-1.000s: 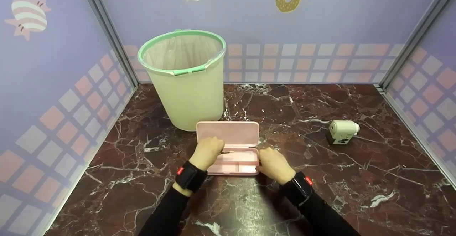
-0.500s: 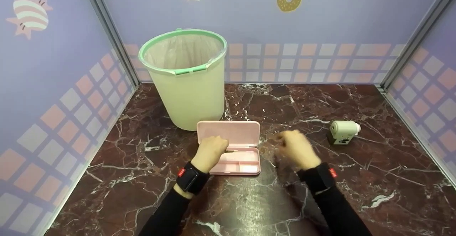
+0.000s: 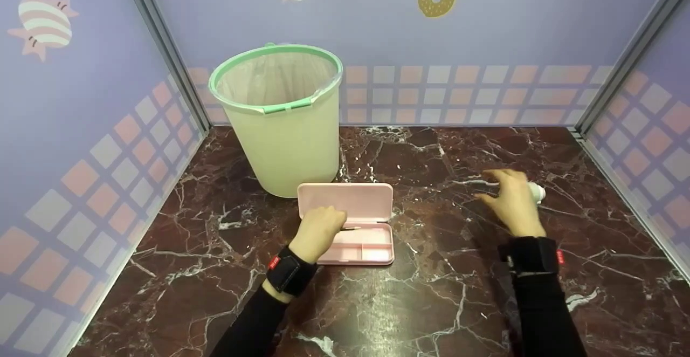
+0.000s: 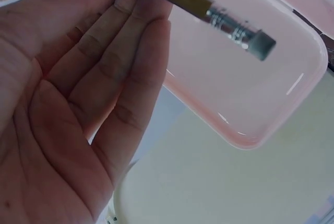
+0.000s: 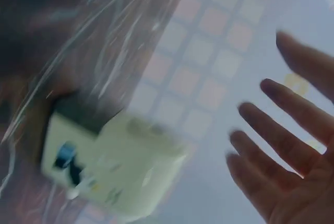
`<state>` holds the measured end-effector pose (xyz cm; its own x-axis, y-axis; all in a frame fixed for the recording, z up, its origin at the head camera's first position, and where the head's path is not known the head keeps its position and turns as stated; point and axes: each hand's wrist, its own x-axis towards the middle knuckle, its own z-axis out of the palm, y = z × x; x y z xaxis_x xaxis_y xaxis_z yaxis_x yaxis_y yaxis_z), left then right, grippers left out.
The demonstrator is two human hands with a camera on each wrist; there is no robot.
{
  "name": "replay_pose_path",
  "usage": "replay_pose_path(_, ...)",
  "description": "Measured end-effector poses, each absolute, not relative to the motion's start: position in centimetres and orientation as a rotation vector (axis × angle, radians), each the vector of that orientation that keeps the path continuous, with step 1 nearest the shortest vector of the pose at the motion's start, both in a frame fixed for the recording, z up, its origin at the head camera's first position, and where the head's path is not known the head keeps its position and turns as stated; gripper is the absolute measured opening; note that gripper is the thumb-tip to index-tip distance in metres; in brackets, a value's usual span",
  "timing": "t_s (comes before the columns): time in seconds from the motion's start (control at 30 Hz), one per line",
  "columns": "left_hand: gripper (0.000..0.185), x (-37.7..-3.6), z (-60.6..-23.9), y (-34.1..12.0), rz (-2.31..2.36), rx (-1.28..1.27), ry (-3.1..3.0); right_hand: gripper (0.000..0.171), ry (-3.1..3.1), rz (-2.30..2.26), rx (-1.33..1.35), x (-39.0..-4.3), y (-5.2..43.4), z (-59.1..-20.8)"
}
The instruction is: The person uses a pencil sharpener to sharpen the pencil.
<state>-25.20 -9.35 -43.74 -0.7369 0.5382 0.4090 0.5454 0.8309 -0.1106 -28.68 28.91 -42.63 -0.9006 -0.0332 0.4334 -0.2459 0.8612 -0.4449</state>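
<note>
Head view: right hand (image 3: pixel 512 200) (spread) over sharpener (image 3: pixel 536 191).

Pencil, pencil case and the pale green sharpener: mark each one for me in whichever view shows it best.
pencil (image 4: pixel 237 28): left wrist view, on the metal band below the eraser.
pencil case (image 3: pixel 345 200): head view, middle of the opened pink lid.
sharpener (image 5: pixel 112 174): right wrist view, on its pale green body.

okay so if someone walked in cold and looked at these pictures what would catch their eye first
Probably the big pale green bin with its mint rim, standing at the back left of the dark marble table. In front of it lies an open pink pencil case, where the left hand holds a pencil. To the right, the right hand reaches with spread fingers over a small pale green sharpener.
</note>
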Motion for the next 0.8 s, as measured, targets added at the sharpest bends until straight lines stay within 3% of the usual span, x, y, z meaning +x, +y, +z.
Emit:
replay_pose_path(0.1, 0.011, -25.1, -43.6, -9.3, -0.022, -0.808, -2.606, 0.067, -2.616, 0.708, 0.180, -28.8, 30.7, -43.2)
replay_pose_path(0.23, 0.010, -25.0, -43.4, -9.2, -0.011, -0.809, -2.610, 0.075, -2.633, 0.714, 0.150, -29.0, 32.6, -44.0)
replay_pose_path(0.8, 0.012, -24.6, -42.8, -8.1, -0.018, -0.880, -2.555, 0.064, -2.685, 0.752, 0.073, -29.3, 34.7, -46.2)
